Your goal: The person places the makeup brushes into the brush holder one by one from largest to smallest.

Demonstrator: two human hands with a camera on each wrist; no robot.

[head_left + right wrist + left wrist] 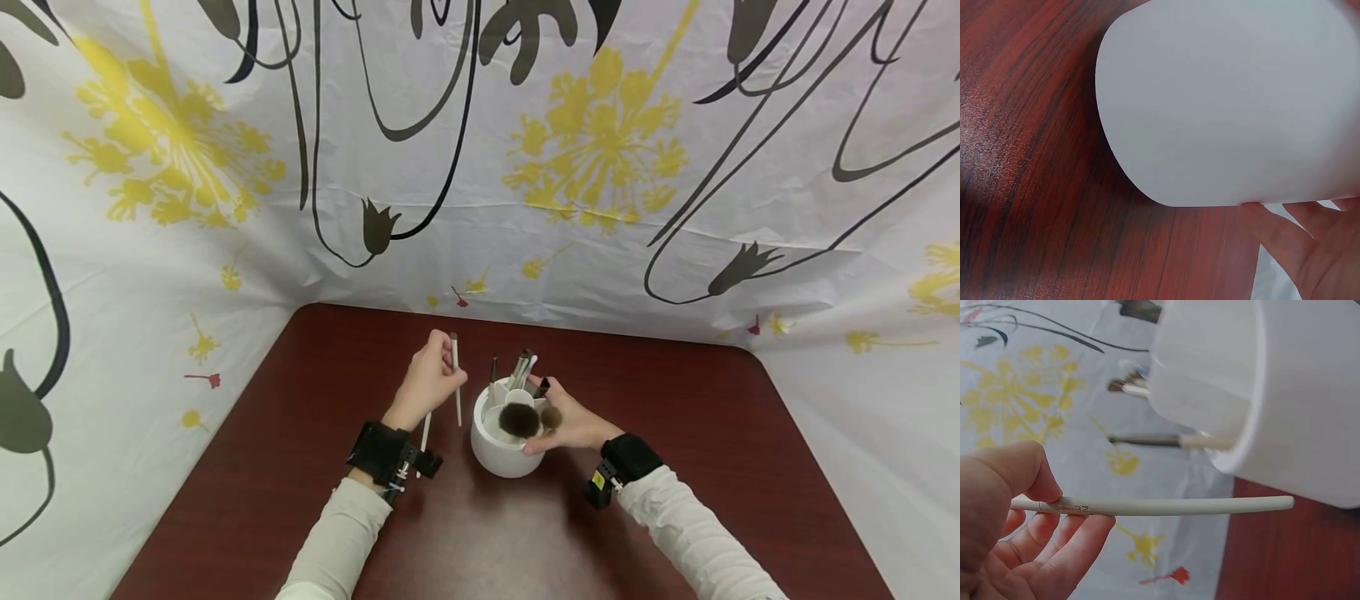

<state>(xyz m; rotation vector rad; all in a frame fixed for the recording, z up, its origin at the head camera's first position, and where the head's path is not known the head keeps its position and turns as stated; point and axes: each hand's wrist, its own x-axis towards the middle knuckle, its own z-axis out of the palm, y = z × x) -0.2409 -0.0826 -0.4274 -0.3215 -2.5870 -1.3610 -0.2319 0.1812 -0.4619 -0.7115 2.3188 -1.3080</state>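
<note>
My left hand (429, 377) pinches a slim makeup brush (457, 379) between thumb and fingers, held near upright just left of the white brush holder (504, 460). In the left wrist view the pale handle (1229, 505) of this brush points toward the holder, its lettering beside my fingertips. My right hand (573, 421) grips the holder's right side, thumb at the front and fingers behind the rim. Several brushes stand in the holder's compartments, among them a big fluffy dark one (519, 420) and a smaller round brown one (551, 417). The right wrist view shows mostly the holder's smooth wall (1210, 112).
Another white-handled brush (427, 431) lies on the dark red wood table (675, 517), partly hidden by my left wrist. A white cloth (450, 167) with yellow and grey flower prints hangs behind the table and along its sides.
</note>
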